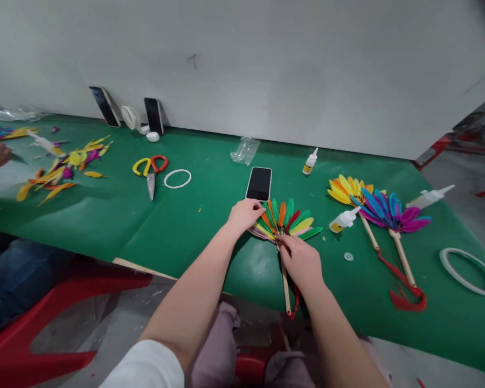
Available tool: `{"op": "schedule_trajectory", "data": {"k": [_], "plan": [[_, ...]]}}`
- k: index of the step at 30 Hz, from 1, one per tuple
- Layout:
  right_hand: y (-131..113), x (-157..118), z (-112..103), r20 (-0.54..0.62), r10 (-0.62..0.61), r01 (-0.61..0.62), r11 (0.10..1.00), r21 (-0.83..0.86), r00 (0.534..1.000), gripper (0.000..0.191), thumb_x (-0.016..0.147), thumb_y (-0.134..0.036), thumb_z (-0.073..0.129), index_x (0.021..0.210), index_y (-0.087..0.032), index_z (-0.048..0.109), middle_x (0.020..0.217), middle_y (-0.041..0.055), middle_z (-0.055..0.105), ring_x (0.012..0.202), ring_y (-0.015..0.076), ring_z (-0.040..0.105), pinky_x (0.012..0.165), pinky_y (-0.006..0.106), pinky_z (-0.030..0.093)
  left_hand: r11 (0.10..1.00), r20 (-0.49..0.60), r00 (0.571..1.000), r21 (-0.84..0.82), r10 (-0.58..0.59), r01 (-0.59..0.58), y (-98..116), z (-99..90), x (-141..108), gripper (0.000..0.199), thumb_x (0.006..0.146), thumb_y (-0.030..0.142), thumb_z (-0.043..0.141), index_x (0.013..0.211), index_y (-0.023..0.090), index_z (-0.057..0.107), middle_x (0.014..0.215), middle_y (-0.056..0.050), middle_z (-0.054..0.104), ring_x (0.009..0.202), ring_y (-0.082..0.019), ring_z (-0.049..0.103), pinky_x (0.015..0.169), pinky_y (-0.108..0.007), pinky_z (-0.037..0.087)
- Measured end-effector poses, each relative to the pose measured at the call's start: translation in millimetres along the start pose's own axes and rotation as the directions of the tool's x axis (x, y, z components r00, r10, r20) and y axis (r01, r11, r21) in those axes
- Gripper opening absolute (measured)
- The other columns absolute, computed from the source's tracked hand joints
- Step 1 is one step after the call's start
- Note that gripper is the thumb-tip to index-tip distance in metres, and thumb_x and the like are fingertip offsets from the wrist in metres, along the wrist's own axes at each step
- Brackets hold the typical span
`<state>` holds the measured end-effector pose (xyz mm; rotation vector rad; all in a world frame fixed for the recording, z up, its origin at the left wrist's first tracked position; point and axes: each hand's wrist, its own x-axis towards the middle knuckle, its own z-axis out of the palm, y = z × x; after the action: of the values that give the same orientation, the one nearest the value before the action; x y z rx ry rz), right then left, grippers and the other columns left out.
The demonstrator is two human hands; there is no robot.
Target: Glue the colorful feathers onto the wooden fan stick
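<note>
Head view has the feather fan (282, 215) right between both hands, its wooden handle (285, 285) pointing back toward the body, just beside the right fingers. Right hand (301, 260) looks to be pinching the fan at the base of its feathers; left hand (246, 215) has its fingers bunched at the left-edge feathers, can't really tell if they're gripping or only touching. Progress-wise I'd call this one pretty far along: green, orange, red and yellow feathers already spread in an arc, and a red tassel (297, 296) hangs by the handle. What's left is probably the left side and the base, no clue if everything's stuck down. Off to the right of the right fingers, a yellow fan (350, 188) and a blue-purple fan (392, 213) lie on the tabletop (206, 242) looking done, with a white bottle (343, 221) nearer the fingers
</note>
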<state>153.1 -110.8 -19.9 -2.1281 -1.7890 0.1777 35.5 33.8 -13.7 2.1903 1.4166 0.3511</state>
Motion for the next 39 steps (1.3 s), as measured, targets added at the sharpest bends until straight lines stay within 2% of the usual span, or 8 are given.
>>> {"op": "schedule_trajectory", "data": {"k": [6,13,23,26,30,34,39], "plan": [[0,0,0,0.008,0.002,-0.002,1.0,0.014,1.0,0.025,0.079,-0.022,0.043,0.095,-0.027,0.061,0.09,-0.0009,0.065,0.076,0.0116,0.059,0.062,0.02,0.04,1.0,0.002,1.0,-0.006,-0.005,0.005,1,-0.2,0,0.022,0.074,0.037,0.049,0.07,0.02,0.063,0.075,-0.001,0.064,0.069,-0.015,0.056,0.063,-0.025,0.04],[-5,1,-2,0.033,0.048,-0.045,0.997,-0.064,0.998,0.026,0.079,-0.024,0.044,0.098,-0.029,0.06,0.091,-0.0012,0.065,0.072,0.0129,0.06,0.056,0.021,0.039,1.0,-0.001,1.0,-0.004,-0.001,0.001,0,0.1,0,0.022,0.074,0.036,0.049,0.069,0.02,0.063,0.074,-0.001,0.064,0.069,-0.015,0.056,0.062,-0.025,0.04],[-7,0,-1,0.035,0.036,-0.032,0.995,-0.091,0.999,0.026,0.079,-0.023,0.043,0.097,-0.026,0.06,0.089,0.0008,0.066,0.067,0.0122,0.061,0.053,0.021,0.037,1.0,-0.024,1.0,0.029,0.007,-0.006,1,0.8,-1,0.023,0.075,0.038,0.047,0.071,0.021,0.063,0.076,-0.001,0.064,0.071,-0.015,0.057,0.064,-0.024,0.04],[-2,-1,0,-0.036,0.019,-0.02,1.0,-0.013,0.999,0.026,0.079,-0.022,0.041,0.098,-0.026,0.06,0.09,0.0003,0.066,0.071,0.0123,0.061,0.055,0.02,0.037,1.0,-0.026,1.0,0.005,0.006,-0.006,1,-2.3,-2,0.032,0.077,0.045,0.042,0.073,0.021,0.063,0.077,-0.002,0.064,0.07,-0.015,0.057,0.062,-0.024,0.04],[4,-2,0,-0.166,0.056,-0.038,0.993,0.108,0.984,0.026,0.08,-0.021,0.04,0.097,-0.025,0.06,0.092,-0.0011,0.066,0.081,0.0127,0.06,0.061,0.02,0.038,1.0,0.0,1.0,-0.01,-0.003,0.003,0,-4.6,-3,0.043,0.074,0.055,0.04,0.068,0.02,0.063,0.068,-0.002,0.063,0.066,-0.016,0.056,0.057,-0.024,0.038],[3,-1,0,-0.104,0.03,-0.021,0.996,0.091,0.994,0.027,0.08,-0.02,0.041,0.097,-0.026,0.06,0.092,-0.0014,0.066,0.078,0.0126,0.06,0.062,0.02,0.039,0.999,0.023,0.999,-0.03,0.023,-0.022,-1,-2.5,-2,0.031,0.072,0.047,0.049,0.069,0.02,0.064,0.073,-0.001,0.064,0.068,-0.015,0.056,0.057,-0.023,0.037],[0,-1,1,-0.032,0.02,-0.019,1.0,0.017,0.999,0.028,0.08,-0.022,0.041,0.101,-0.028,0.059,0.093,-0.0013,0.065,0.076,0.0127,0.061,0.062,0.021,0.04,1.0,0.023,1.0,-0.027,0.015,-0.014,-1,-0.9,-2,0.025,0.072,0.04,0.049,0.069,0.02,0.063,0.071,-0.001,0.063,0.066,-0.014,0.055,0.058,-0.024,0.037]]}}
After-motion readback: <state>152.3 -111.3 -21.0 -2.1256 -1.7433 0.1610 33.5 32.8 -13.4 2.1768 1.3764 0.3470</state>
